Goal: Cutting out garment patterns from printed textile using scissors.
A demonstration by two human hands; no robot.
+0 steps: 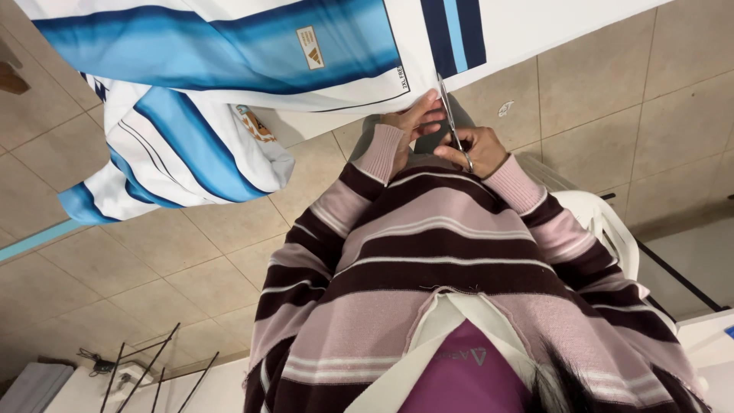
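Note:
A white jersey with light-blue and navy stripes (pixel 229 46) is spread across the top of the view. Its lower hem reaches my hands. My right hand (pixel 482 149) grips a pair of metal scissors (pixel 451 115), the blades pointing up into the jersey's edge by a navy stripe. My left hand (pixel 413 122) pinches the fabric just left of the blades. Both arms are in a pink and dark maroon striped sweater (pixel 428 252). Part of the jersey, or a second one (pixel 176 145), hangs folded at the left.
Beige floor tiles (pixel 153 260) fill the background. A white plastic chair (pixel 604 222) shows behind my right arm. A black wire frame (pixel 153 367) and cables (pixel 99 363) sit at the bottom left, and a white surface (pixel 707 336) at the bottom right.

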